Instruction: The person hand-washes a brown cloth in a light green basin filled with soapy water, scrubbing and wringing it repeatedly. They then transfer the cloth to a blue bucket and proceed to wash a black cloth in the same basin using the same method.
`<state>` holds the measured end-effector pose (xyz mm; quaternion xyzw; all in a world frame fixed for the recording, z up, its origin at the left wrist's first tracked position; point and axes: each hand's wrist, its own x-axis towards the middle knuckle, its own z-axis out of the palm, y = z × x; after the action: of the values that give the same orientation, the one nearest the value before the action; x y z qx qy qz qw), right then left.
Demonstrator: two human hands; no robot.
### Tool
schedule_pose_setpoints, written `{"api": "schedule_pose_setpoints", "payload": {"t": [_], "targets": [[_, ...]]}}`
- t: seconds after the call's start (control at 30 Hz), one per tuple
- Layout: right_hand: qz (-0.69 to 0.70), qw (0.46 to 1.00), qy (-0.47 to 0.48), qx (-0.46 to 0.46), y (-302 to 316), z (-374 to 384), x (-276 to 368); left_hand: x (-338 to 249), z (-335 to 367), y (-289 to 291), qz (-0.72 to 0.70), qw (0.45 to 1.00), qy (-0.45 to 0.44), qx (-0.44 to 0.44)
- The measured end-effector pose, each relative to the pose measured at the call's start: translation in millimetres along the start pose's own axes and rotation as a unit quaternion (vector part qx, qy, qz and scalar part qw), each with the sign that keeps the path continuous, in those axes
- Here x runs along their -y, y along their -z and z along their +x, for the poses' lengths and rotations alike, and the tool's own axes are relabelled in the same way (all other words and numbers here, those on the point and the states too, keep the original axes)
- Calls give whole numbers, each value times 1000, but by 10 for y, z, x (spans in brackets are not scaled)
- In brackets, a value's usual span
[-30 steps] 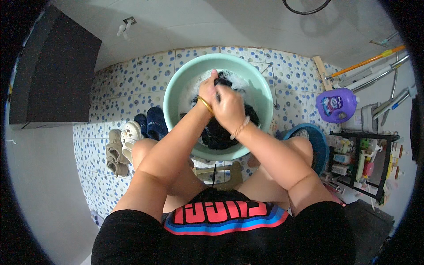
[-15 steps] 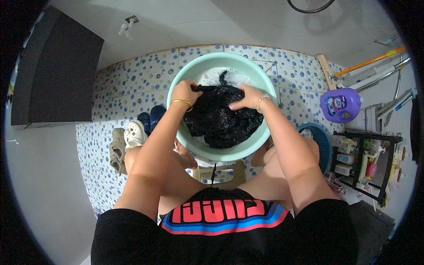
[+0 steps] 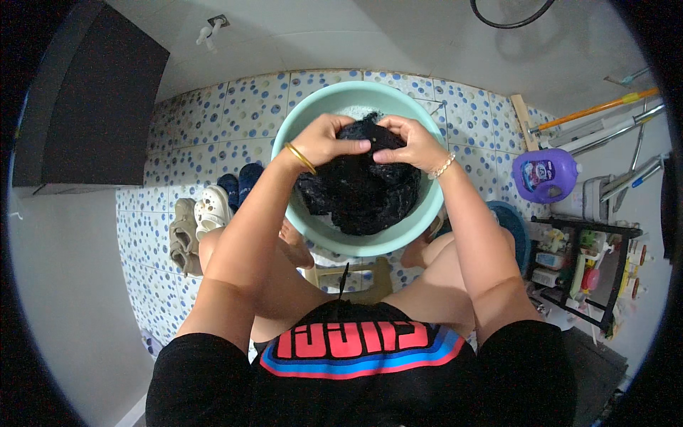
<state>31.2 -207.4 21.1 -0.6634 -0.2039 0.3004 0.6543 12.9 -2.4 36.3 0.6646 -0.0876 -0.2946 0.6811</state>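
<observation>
A wet black garment (image 3: 356, 192) lies bunched up in a mint-green plastic basin (image 3: 341, 247). White suds (image 3: 358, 112) show at the far side of the basin, behind the cloth. My left hand (image 3: 333, 140), with a gold bangle at its wrist, pinches a raised fold of the garment. Close beside it on the right, my right hand (image 3: 411, 146), a beaded bracelet at its wrist, grips the same fold between thumb and fingers. The two thumbs nearly meet over the cloth. What kind of garment it is cannot be made out.
A purple detergent jug (image 3: 546, 176) stands at the right near an orange pole (image 3: 597, 110). A black rack (image 3: 587, 270) with bottles and a blue tub (image 3: 514, 228) are nearer me. White clogs (image 3: 212, 208) and other shoes sit left. A dark cabinet (image 3: 92, 99) juts from the wall.
Both hands have drawn together toward the far middle of the basin. A fold of the black garment is now lifted between them, and it covers more of the suds.
</observation>
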Motion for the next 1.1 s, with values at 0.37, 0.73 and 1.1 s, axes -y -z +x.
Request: {"api": "schedule_pose_setpoints", "payload": {"t": [0.37,0.73,1.1], "targets": [[242,925,-52,-288,64,-138,-573,72,-8,196,-522,819,-94,-219],[-401,863,-128,-280,-217,284,-778,1203,599,-28,244,842,-8,-481],[-486,795,-352,-87,-407,421,-1338,1215,802,-271,486,842,196,-126]]}}
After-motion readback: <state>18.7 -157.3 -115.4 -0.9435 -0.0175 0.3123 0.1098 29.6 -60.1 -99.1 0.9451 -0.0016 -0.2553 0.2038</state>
